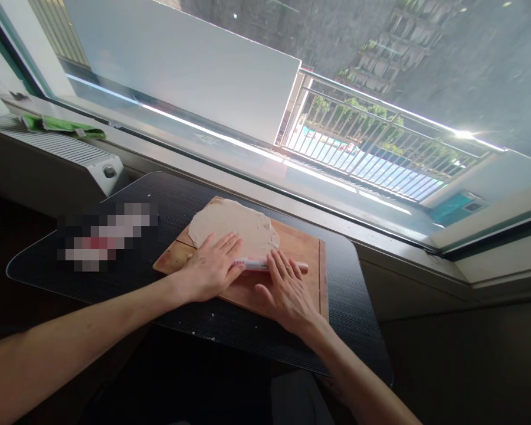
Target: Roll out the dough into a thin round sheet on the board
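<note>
A wide, thin sheet of pale dough [234,227] lies on the far part of a wooden cutting board [310,248]. Along its near edge rests a slim rolling pin [255,265] with a whitish wrapped middle and a bare wooden right end. My left hand [212,268] lies flat over the pin's left end, fingers stretched onto the dough, hiding that end. Toward the pin's right end, my right hand [288,290] presses flat across it with straight fingers and the thumb apart. Neither hand's fingers wrap round the pin.
The board sits on a black table [168,195] with rounded corners and white specks. A blurred-out item [110,236] lies at the table's left. Beyond are a radiator [71,147], a green cloth [66,125] and a window with a railing [371,141] outside.
</note>
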`<state>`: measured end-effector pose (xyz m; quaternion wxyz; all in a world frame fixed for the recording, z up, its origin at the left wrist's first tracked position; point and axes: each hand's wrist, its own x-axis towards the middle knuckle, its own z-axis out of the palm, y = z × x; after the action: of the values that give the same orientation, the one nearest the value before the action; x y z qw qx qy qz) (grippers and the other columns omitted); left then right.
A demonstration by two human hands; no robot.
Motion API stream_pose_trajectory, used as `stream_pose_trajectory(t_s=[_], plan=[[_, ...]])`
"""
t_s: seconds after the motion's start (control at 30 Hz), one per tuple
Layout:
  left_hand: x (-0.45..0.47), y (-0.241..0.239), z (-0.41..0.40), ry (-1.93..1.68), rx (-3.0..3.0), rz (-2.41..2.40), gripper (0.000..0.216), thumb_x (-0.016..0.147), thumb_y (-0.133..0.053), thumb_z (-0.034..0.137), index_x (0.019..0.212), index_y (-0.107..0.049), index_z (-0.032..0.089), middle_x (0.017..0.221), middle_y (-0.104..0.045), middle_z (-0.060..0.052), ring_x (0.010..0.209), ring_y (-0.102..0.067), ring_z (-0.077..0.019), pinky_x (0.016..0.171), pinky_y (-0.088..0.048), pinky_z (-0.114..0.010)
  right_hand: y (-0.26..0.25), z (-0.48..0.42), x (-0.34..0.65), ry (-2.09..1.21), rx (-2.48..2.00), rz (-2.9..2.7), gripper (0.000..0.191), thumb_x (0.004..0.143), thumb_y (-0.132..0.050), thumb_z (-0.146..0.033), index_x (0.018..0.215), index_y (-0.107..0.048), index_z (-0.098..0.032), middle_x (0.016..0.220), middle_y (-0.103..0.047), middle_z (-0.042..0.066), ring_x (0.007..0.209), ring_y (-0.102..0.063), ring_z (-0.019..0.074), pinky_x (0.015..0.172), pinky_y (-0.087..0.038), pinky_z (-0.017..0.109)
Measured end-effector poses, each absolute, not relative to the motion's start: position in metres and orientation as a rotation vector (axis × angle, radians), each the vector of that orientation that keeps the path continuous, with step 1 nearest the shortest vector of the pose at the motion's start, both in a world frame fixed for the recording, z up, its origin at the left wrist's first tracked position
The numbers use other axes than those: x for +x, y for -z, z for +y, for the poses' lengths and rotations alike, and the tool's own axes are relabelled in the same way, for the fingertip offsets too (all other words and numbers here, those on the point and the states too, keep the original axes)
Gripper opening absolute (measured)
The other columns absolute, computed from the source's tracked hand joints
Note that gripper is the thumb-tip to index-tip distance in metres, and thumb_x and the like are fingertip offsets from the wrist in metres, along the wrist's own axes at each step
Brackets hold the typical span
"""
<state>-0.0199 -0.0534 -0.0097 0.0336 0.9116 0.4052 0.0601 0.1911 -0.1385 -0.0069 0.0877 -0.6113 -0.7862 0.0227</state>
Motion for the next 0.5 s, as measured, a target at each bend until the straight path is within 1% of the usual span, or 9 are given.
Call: stream_pose_trajectory(t_s=[0.1,0.2,0.27,0.33,0.43,0.5], plan=[[-0.021,0.011,-0.056,-0.227,2.833,1.241,0.064,0.100,-0.027,0.046,0.152,-0.036,0.010,0.160,-0.034,-0.014,0.150,-0.026,-0.0257,0.123,-0.012,-0.050,0.010,-0.143,0.193,-0.055,-1.806,-2.363,0.071,0.099,-0.042,-0.051,0.154,-0.031,-0.007,0.161,-0.028,0.017,0.152,-0.019,0.0270,0.123,-0.020,0.047],[-0.004,-0.002,-0.016,-0.068,2.712,1.400,0.061,0.100,-0.030,0.045,0.148,-0.042,0.009,0.156,-0.040,-0.017,0.146,-0.033,-0.0299,0.121,-0.018,-0.051,0.003,-0.096,0.185,-0.077,-1.972,-2.239,0.066,0.101,-0.040,-0.048,0.152,-0.035,-0.006,0.161,-0.028,0.019,0.151,-0.022,0.0284,0.121,-0.021,0.047],[0.006,-0.012,0.008,0.042,2.627,1.452,0.057,0.100,-0.033,0.046,0.146,-0.047,0.015,0.154,-0.045,-0.015,0.145,-0.036,-0.0297,0.119,-0.022,-0.049,-0.003,-0.066,0.181,-0.095,-2.041,-2.182,0.061,0.102,-0.037,-0.047,0.149,-0.040,-0.008,0.160,-0.030,0.018,0.151,-0.023,0.0288,0.120,-0.023,0.046],[0.007,-0.014,0.010,0.081,2.591,1.463,0.057,0.100,-0.032,0.047,0.146,-0.047,0.016,0.155,-0.043,-0.014,0.145,-0.036,-0.0296,0.118,-0.025,-0.049,-0.006,-0.061,0.180,-0.115,-2.048,-2.186,0.061,0.102,-0.036,-0.047,0.149,-0.041,-0.008,0.160,-0.032,0.018,0.151,-0.023,0.0287,0.119,-0.025,0.046],[-0.006,-0.004,-0.023,-0.085,2.643,1.391,0.062,0.100,-0.028,0.050,0.150,-0.041,0.014,0.157,-0.040,-0.016,0.146,-0.034,-0.0281,0.119,-0.024,-0.050,0.001,-0.097,0.186,-0.094,-1.932,-2.283,0.064,0.100,-0.042,-0.046,0.152,-0.036,-0.008,0.160,-0.032,0.016,0.151,-0.020,0.0277,0.121,-0.022,0.046],[-0.018,0.003,-0.051,-0.235,2.713,1.196,0.063,0.100,-0.029,0.051,0.151,-0.039,0.014,0.158,-0.039,-0.015,0.148,-0.031,-0.0262,0.120,-0.021,-0.048,0.006,-0.127,0.191,-0.030,-1.839,-2.336,0.062,0.098,-0.045,-0.038,0.153,-0.034,-0.010,0.160,-0.033,0.015,0.151,-0.021,0.0266,0.121,-0.021,0.045]])
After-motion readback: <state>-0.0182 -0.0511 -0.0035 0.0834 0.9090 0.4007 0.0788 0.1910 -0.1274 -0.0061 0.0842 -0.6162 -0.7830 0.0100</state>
